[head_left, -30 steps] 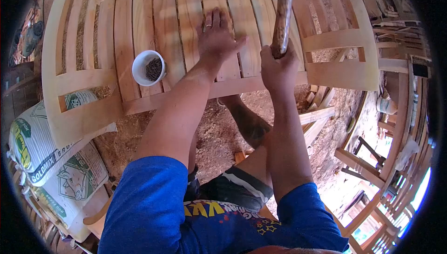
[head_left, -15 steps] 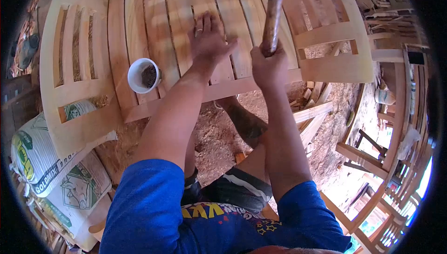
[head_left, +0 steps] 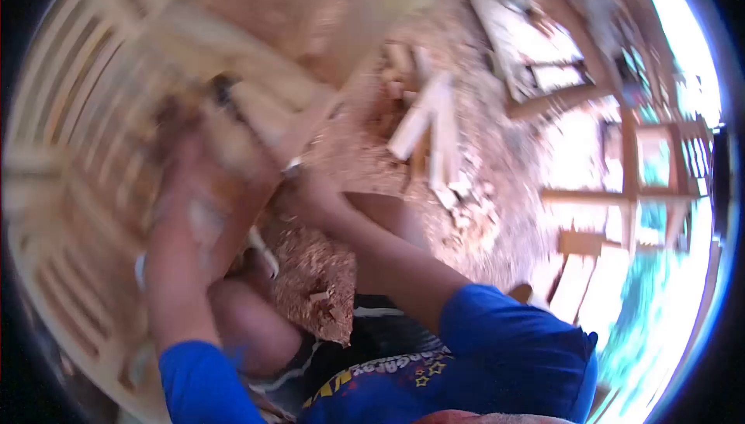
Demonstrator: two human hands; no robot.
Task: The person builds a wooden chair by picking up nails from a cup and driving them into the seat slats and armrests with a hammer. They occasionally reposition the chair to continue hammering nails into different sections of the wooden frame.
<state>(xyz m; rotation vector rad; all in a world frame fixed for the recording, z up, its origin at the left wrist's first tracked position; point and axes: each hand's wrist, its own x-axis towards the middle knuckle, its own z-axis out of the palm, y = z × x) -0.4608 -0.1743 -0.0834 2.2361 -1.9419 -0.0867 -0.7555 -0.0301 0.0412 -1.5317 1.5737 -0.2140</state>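
Observation:
A slatted wooden bench [head_left: 89, 222] fills the left of the view, badly smeared by motion. My left hand [head_left: 182, 125] is over the bench slats; its fingers are too blurred to make out. Close to the bench's front edge is my right hand [head_left: 293, 191], closed round the lower end of a wooden-handled tool. A dark part of that tool [head_left: 225, 86] shows up and left of the hand, near the armrest. The blur hides its exact shape and whether it touches the wood.
Cut wood pieces [head_left: 427, 133] lie in a heap on the ground, right of the bench. Wood shavings [head_left: 314, 261] cover the floor by my legs. Wooden frames [head_left: 632, 168] stand at the far right against bright light.
The view has swung right, so the bench now sits farther left. My right hand has come down with the wooden handle. The white cup is no longer clearly visible.

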